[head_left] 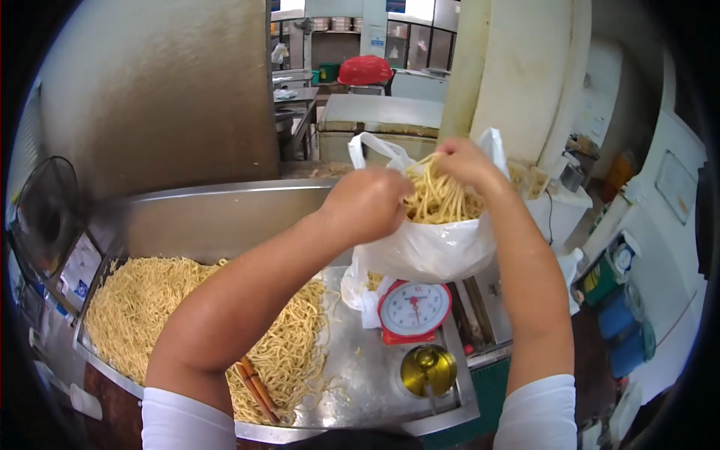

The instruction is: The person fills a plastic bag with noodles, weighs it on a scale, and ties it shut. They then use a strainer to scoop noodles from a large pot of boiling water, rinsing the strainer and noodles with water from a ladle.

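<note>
A white plastic bag full of yellow noodles rests on top of a red dial scale. At the bag's left rim is my left hand, its fingers curled; what they hold, if anything, is hidden. My right hand is above the bag's opening, closed on some noodle strands that hang down into the bag. A large heap of loose noodles covers the left part of the metal tray, partly behind my left forearm. Two brown sticks lie on the heap.
The metal tray has a raised back wall. A bowl of yellow oil with a ladle stands in front of the scale. A round fan is at the far left. Behind are a pillar, a chest freezer and a red covered item.
</note>
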Demonstrator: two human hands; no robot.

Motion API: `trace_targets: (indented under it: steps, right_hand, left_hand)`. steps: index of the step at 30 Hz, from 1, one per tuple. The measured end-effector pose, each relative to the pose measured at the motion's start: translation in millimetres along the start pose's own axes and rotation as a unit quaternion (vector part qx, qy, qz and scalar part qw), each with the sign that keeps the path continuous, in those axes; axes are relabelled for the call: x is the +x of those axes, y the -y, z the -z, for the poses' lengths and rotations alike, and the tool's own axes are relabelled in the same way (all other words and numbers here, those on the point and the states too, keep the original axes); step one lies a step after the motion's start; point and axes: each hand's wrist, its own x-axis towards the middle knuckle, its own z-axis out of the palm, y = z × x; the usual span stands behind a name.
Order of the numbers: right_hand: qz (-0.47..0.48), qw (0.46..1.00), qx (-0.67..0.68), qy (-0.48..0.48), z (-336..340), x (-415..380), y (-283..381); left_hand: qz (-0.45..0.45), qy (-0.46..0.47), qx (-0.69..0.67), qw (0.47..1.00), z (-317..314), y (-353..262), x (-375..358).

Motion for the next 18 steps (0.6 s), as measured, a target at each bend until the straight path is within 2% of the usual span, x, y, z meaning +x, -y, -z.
trace_targets:
  steps: [1, 2, 3, 4, 7, 8, 9, 10, 12, 14, 15, 17, 18]
  right_hand:
    - [0.002, 1.0, 0.0, 0.0, 6.3, -0.1, 7.5]
    - [0.009, 0.999, 0.017, -0.05, 14.3, -1.4, 13.9]
    - [0.015, 0.994, 0.035, -0.1, 21.3, -2.9, 21.0]
    - [0.015, 0.994, 0.035, -0.1, 26.2, -0.6, 25.9]
    - [0.05, 0.988, 0.038, -0.142, 33.7, -3.8, 45.8]
    - [0.055, 0.983, 0.11, -0.134, 35.8, -10.0, 56.0]
    - [0.06, 0.974, 0.181, -0.126, 35.7, -13.9, 64.2]
    - [0.06, 0.973, 0.181, -0.129, 33.5, -15.6, 67.8]
    - [0.138, 0.954, 0.222, -0.146, 31.4, -19.6, 71.4]
    - [0.142, 0.959, 0.192, -0.152, 34.0, -23.3, 65.8]
    - [0.145, 0.958, 0.191, -0.158, 34.6, -29.1, 62.2]
    - [0.147, 0.957, 0.189, -0.163, 32.7, -42.7, 54.6]
    - [0.128, 0.953, 0.222, -0.162, 30.2, -50.2, 50.7]
  left_hand:
    - [0.076, -0.023, -0.075, 0.994, 8.2, -7.1, 11.1]
    - [0.076, -0.023, -0.075, 0.994, 12.3, -8.0, 26.7]
    - [0.133, -0.034, -0.24, 0.961, 15.6, -6.8, 44.3]
    - [0.187, -0.042, -0.397, 0.897, 16.0, -7.8, 58.1]
    - [0.191, -0.056, -0.347, 0.916, -0.6, -17.0, 83.8]
    - [0.191, -0.054, -0.348, 0.916, -14.2, -16.7, 88.7]
    - [0.139, -0.052, -0.344, 0.927, -35.7, -9.2, 94.7]
    - [0.085, -0.05, -0.339, 0.936, -43.4, -10.1, 97.6]
    - [0.104, -0.064, -0.337, 0.933, -55.5, -12.0, 102.6]
    - [0.216, -0.138, -0.36, 0.897, -61.2, -9.5, 114.6]
    - [0.207, -0.209, -0.307, 0.905, -64.5, -4.5, 124.3]
    - [0.171, -0.233, -0.347, 0.892, -33.3, -9.3, 135.1]
    - [0.141, -0.241, -0.419, 0.864, -18.4, -10.6, 145.0]
